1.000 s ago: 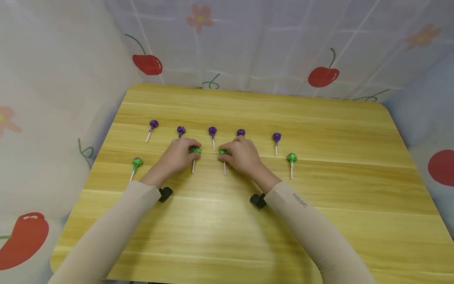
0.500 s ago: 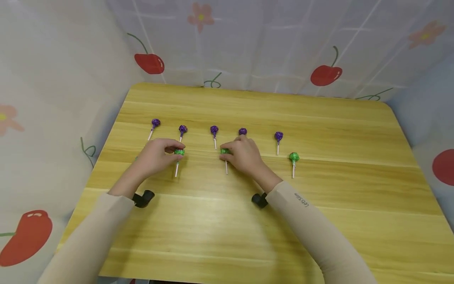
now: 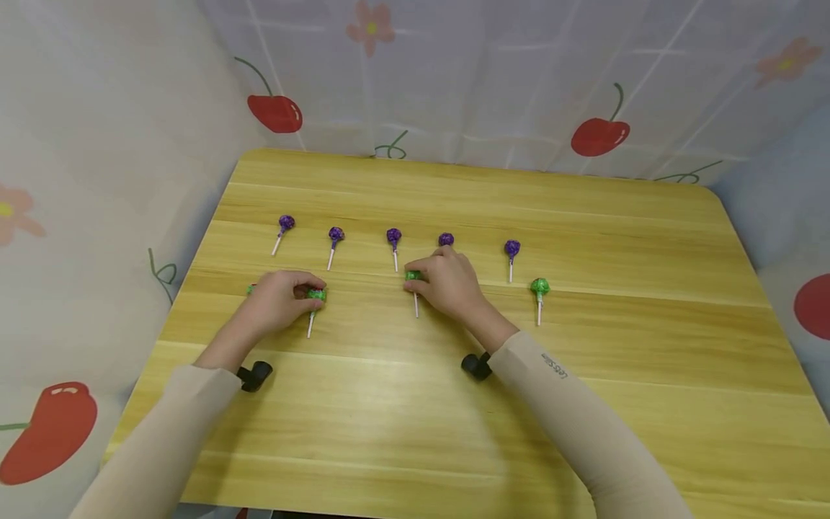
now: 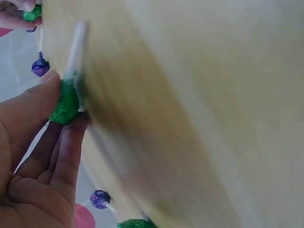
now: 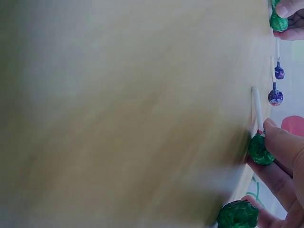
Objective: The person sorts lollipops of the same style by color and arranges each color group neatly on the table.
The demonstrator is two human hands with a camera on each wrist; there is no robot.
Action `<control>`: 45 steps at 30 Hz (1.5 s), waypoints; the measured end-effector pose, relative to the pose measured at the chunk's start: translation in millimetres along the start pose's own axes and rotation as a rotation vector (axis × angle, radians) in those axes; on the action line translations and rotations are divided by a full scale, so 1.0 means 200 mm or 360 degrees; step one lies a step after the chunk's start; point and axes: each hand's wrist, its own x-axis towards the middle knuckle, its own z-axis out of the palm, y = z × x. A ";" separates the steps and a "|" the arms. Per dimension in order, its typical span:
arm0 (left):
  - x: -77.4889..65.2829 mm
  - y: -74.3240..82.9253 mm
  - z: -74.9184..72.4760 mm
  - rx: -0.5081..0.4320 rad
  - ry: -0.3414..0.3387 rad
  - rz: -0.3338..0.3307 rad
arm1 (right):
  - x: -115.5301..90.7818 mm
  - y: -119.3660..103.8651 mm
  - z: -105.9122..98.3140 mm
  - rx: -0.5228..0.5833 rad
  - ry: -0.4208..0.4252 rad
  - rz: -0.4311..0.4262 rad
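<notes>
My left hand [image 3: 277,301] pinches a green-wrapped lollipop [image 3: 317,294] by its head between thumb and fingers, its white stick pointing toward me. In the left wrist view that lollipop [image 4: 68,102] sits at the fingertips. Further right, my right hand [image 3: 449,287] pinches a second green lollipop [image 3: 413,275], seen also as a green head [image 5: 260,149] in the right wrist view. Another green lollipop [image 3: 251,288] is mostly hidden behind the left hand. A green lollipop [image 3: 540,287] lies alone on the table to the right of the right hand.
Behind the hands, several purple lollipops lie in a row, from the leftmost purple lollipop [image 3: 287,223] to the rightmost purple lollipop [image 3: 512,249]. One purple lollipop [image 3: 446,238] is partly covered by the right hand. A patterned curtain [image 3: 493,79] borders the wooden table [image 3: 389,432].
My left hand has moved left with its green lollipop, away from the right hand, then slightly toward me. The right hand keeps its pinch in nearly the same place.
</notes>
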 end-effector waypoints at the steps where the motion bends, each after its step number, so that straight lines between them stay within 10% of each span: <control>1: 0.00 0.00 0.01 0.0023 0.0001 0.0004 | 0.00 0.00 0.00 0.0005 -0.0002 0.0001; 19: 0.00 0.00 0.04 0.0128 0.0039 0.0076 | -0.08 -0.19 0.04 0.0260 0.0026 -0.0033; 45: 0.00 0.02 0.02 0.0213 -0.0022 0.0156 | -0.10 -0.22 0.11 0.0175 -0.0084 -0.0086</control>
